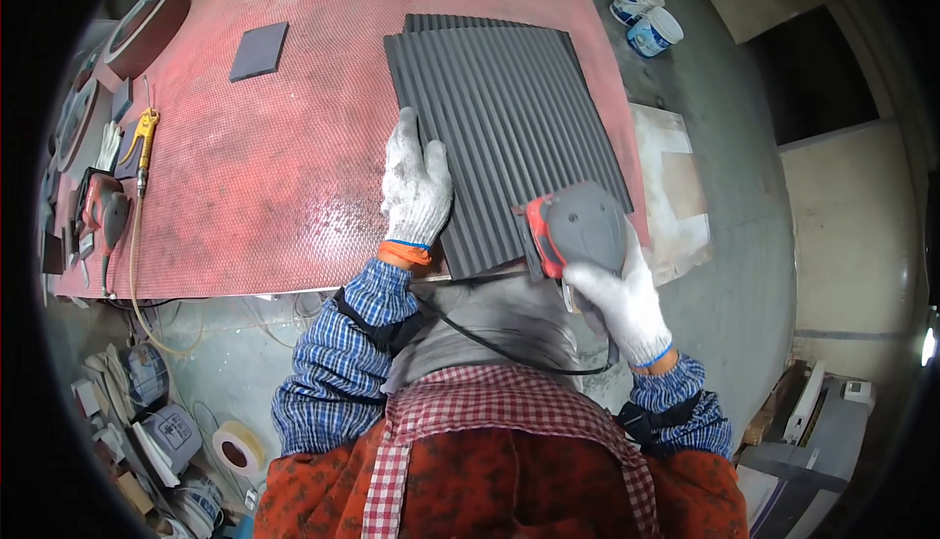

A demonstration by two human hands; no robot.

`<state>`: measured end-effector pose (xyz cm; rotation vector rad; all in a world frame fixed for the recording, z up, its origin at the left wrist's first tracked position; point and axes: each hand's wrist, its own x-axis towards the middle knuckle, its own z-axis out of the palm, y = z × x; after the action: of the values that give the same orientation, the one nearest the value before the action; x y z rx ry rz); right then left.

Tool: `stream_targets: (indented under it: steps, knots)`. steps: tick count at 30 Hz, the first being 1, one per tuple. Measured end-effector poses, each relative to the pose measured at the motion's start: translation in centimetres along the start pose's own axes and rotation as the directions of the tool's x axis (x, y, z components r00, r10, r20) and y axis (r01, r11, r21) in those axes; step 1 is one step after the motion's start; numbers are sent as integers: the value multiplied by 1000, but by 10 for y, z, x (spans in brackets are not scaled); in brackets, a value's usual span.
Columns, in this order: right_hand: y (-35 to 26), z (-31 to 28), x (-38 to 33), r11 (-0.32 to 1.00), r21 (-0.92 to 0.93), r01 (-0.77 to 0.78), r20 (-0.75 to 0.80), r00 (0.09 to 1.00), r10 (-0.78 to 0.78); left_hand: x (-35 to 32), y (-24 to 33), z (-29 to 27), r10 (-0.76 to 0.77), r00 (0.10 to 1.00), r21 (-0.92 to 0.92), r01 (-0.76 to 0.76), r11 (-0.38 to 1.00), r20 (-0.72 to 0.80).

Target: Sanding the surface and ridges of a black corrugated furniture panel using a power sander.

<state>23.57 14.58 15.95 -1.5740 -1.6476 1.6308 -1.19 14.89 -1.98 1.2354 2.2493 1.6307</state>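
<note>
A dark grey ribbed panel point(509, 128) lies on the red textured table mat point(245, 167), with the edge of a second ribbed panel point(470, 22) showing beneath its far side. My left hand point(416, 182), in a white knitted glove, rests flat along the panel's left edge, fingers stretched forward. In my gloved right hand point(627, 299) is a grey and red power sander point(583, 231), held tilted over the panel's near right corner. Whether its sanding face touches the ribs I cannot tell. A black cord point(490, 348) runs across my lap toward the right hand.
A small grey flat block point(259, 50) lies at the far left of the mat. Along the left edge are a yellow air blow gun point(145, 138) with a hose, another red sander point(103, 206) and large rolls point(147, 28). Several white and blue buckets point(654, 32) stand beyond the table's right side.
</note>
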Motion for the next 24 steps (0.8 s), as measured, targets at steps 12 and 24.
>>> stream_targets:
  steps: [12,24]
  knots:
    - [7,6,-37,972,227,-58,-28,997,66,-9,-20,3,277,960,313,-279,908,53]
    - [-17,16,40,987,-38,156,-9,988,-156,-9,-13,2,380,924,269,-358,894,-33]
